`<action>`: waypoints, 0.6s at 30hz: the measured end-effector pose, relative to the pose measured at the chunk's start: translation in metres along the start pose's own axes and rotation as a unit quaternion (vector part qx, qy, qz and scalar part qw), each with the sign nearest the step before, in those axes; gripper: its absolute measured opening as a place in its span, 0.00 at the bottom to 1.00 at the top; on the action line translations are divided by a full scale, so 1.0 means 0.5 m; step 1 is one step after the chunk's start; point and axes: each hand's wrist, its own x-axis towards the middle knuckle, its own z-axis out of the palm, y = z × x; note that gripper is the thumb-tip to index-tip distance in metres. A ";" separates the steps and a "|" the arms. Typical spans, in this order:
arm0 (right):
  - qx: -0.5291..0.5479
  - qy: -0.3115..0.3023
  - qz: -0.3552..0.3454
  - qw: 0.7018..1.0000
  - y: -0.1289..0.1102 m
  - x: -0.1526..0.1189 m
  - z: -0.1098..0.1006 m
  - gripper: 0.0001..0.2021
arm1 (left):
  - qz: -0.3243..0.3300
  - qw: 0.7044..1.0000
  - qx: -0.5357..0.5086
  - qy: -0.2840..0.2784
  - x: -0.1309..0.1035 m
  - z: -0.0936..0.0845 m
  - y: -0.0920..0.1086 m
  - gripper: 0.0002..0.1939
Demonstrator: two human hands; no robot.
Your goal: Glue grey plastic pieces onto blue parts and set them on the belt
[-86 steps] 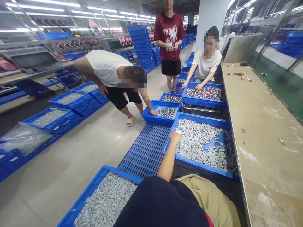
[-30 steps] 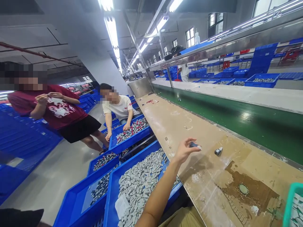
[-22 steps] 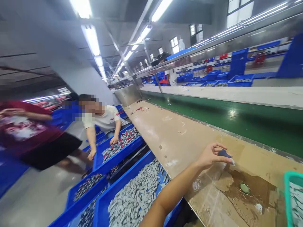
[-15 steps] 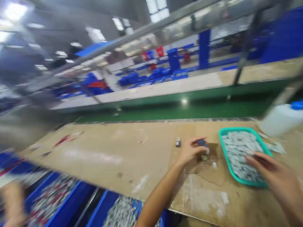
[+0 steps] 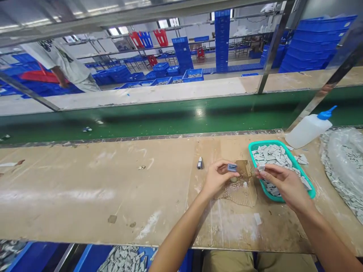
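My left hand (image 5: 218, 175) pinches a small blue-grey plastic piece (image 5: 232, 167) between thumb and fingers, above a worn, wet-looking cardboard patch (image 5: 246, 190). My right hand (image 5: 286, 183) grips a small whitish plastic piece (image 5: 261, 167) at its fingertips, over the left side of a teal basket (image 5: 311, 192). Many similar flat, pale grey pieces (image 5: 273, 154) fill that basket. Left of my left hand, a small dark-blue and white part (image 5: 200, 163) stands on the tan worktop (image 5: 99, 181). The two held pieces are apart.
Behind the basket leans a white squeeze bottle (image 5: 307, 130) with a blue nozzle. A clear plastic bag of pieces (image 5: 346, 162) lies at right. A green conveyor belt (image 5: 170, 117) runs beyond the worktop; blue bins (image 5: 85, 260) sit below its front edge. A person (image 5: 68, 64) stands far left.
The view has swung and levelled. My right hand has come up from the basket's pieces with a whitish piece at its fingertips. My left hand still holds the blue-grey piece.
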 end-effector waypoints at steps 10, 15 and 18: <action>-0.350 -0.079 -0.302 0.883 0.031 0.016 0.062 0.11 | 0.032 0.987 -0.133 0.085 0.040 -0.060 -0.016 0.26; -0.453 -0.111 -0.435 0.770 0.047 0.026 0.072 0.11 | 0.065 0.966 -0.234 0.089 0.050 -0.087 0.003 0.17; -0.468 -0.116 -0.437 0.759 0.043 0.021 0.074 0.08 | 0.069 0.967 -0.224 0.101 0.048 -0.089 0.010 0.13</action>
